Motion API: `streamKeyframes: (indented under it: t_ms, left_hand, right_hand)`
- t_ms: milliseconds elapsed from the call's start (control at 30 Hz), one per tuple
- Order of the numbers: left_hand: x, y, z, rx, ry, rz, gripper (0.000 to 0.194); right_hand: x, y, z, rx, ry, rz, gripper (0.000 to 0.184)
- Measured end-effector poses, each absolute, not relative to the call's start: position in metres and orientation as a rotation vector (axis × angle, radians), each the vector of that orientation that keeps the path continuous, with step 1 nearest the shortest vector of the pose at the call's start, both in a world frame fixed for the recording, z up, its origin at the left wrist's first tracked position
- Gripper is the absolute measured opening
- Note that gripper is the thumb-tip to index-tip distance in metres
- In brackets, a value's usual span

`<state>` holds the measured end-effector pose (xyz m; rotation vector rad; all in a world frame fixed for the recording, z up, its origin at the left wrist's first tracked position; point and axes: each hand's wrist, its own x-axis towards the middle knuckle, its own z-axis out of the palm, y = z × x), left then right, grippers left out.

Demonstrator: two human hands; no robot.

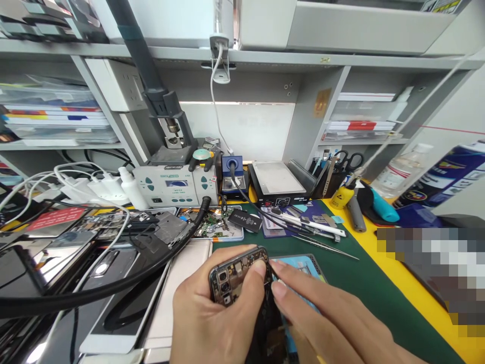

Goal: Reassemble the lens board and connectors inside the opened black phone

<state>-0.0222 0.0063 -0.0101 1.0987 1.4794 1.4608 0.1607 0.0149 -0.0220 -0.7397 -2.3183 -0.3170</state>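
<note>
An opened smartphone (231,277) with its back cover off and circuit boards showing is held up over the green mat (364,288). My left hand (212,318) is wrapped round its left side, thumb pressed on the top edge. My right hand (326,318) pinches at the phone's right edge with thumb and forefinger; what sits between the fingertips is too small to make out. A light blue pad (306,265) lies on the mat just behind the phone.
Several phones and loose screens (113,303) pile at the left under a thick black hose (125,278). A rework station (176,184), a hot plate (275,182), tweezers (326,246), a parts tray (214,227) and a tool cup with scissors (341,167) stand behind.
</note>
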Motion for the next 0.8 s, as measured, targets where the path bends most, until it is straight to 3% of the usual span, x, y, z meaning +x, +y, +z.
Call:
streamKeyframes:
  t_ms: [133, 500, 700, 800]
  left_hand:
    - [-0.022, 0.007, -0.012, 1.134, 1.472, 1.470, 0.017]
    - [-0.023, 0.006, -0.014, 1.108, 1.460, 1.459, 0.018]
    - [-0.024, 0.008, -0.012, 1.123, 1.450, 1.470, 0.018]
    - [-0.023, 0.009, -0.012, 1.143, 1.459, 1.476, 0.018]
  right_hand:
    - [0.154, 0.017, -0.034, -0.735, -2.233, -0.398, 0.049]
    - [0.143, 0.024, -0.049, -0.692, -2.025, -0.485, 0.042]
    - [0.152, 0.025, -0.029, -0.609, -2.140, -0.483, 0.045]
    - [0.161, 0.025, -0.009, -0.630, -2.414, -0.432, 0.036]
